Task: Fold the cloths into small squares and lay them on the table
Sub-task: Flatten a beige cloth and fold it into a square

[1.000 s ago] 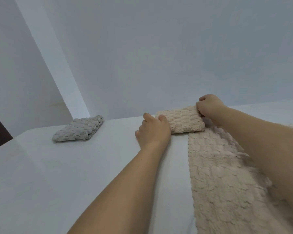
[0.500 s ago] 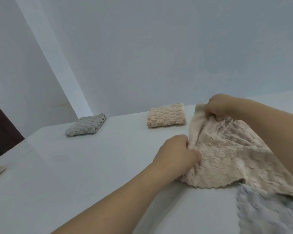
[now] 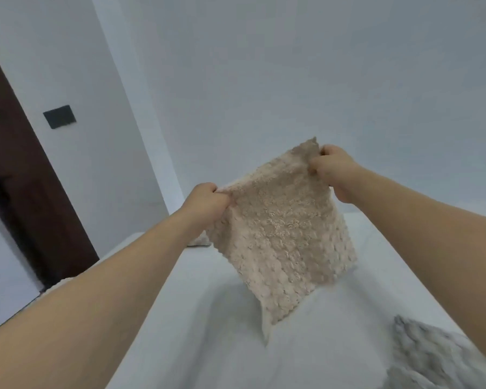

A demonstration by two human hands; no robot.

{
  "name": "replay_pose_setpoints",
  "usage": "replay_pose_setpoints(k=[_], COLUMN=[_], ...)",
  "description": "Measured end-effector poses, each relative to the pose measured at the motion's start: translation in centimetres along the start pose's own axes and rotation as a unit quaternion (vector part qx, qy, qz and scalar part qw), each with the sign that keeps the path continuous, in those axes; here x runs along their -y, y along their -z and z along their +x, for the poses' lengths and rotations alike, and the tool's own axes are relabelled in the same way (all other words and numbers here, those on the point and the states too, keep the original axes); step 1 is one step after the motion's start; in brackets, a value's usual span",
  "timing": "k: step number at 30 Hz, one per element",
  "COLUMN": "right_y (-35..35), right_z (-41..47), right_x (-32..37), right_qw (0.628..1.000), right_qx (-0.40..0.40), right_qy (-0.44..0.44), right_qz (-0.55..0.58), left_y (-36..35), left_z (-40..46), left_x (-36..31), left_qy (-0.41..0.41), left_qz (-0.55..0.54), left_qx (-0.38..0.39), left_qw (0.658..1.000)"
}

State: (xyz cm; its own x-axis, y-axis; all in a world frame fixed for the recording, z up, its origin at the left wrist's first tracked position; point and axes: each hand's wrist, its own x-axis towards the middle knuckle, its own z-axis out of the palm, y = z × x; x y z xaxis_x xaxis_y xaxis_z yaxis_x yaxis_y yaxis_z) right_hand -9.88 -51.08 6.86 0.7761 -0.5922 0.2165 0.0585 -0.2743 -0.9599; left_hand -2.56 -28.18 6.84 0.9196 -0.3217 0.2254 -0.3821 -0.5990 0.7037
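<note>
Beige cloth (image 3: 281, 234) newly aloft, both-hands grip

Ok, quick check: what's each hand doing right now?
Left hand: closed, gripping the top left corner of the beige cloth.
Right hand: closed, gripping the cloth's top right corner; cloth hangs above the table.

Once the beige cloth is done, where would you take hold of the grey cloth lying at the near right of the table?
Probably at its far left corner, coming from above. The grey cloth lies rumpled on the table, and only that edge shows clearly; the rest runs out of view. Both hands are busy: the left hand and right hand pinch the beige cloth.
</note>
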Motion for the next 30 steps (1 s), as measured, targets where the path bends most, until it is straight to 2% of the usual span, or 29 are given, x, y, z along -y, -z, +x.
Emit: replay_pose_setpoints(k=[5, 9, 13, 16, 19, 20, 21, 23, 26, 28, 30], right_y=[-2.2, -2.5, -1.8, -0.8, -0.4, -0.5, -0.8, -2.0, -5.4, -8.0, -10.4], right_z=[-0.8, -1.9, -6.1, -10.5, -13.7, -14.0, -14.0, -13.4, -11.8, -11.0, -10.4], right_x=[1.8, 2.1, -1.0, -4.5, -7.0, -7.7, -8.2, -8.7, -9.2, -9.5, -10.6], right_qw=[0.995, 0.988, 0.988, 0.979, 0.919, 0.894, 0.880, 0.888, 0.912, 0.902, 0.893], right_qx=[-0.013, -0.002, 0.080, 0.176, 0.314, 0.336, 0.332, 0.274, 0.200, 0.183, 0.190], right_qy=[0.017, -0.038, -0.055, -0.094, -0.209, -0.228, -0.228, -0.181, -0.086, -0.030, 0.002], right_qz=[0.093, 0.151, 0.124, 0.043, -0.115, -0.186, -0.251, -0.321, -0.348, -0.390, -0.409], left_y=[4.7, 6.4, 5.5, 3.3, 1.1, 0.9, 0.9, 1.2, 0.4, -1.3, -3.7], left_z=[-1.5, -4.6, -9.1, -12.4, -15.0, -15.3, -15.3, -14.1, -11.1, -9.0, -6.8], left_x=[1.0, 3.7, 7.8, 11.4, 13.9, 14.0, 13.9, 13.2, 13.1, 13.5, 14.0], left_qy=[-0.150, -0.218, -0.203, -0.181, -0.160, -0.147, -0.131, -0.111, -0.103, -0.087, -0.087], left_qz=[0.058, 0.080, 0.096, 0.185, 0.250, 0.252, 0.239, 0.191, 0.145, 0.143, 0.146], left_qx=[-0.085, -0.052, 0.069, 0.193, 0.370, 0.412, 0.427, 0.376, 0.213, 0.140, 0.108], left_qw=[0.983, 0.971, 0.972, 0.946, 0.880, 0.863, 0.862, 0.900, 0.961, 0.976, 0.979])
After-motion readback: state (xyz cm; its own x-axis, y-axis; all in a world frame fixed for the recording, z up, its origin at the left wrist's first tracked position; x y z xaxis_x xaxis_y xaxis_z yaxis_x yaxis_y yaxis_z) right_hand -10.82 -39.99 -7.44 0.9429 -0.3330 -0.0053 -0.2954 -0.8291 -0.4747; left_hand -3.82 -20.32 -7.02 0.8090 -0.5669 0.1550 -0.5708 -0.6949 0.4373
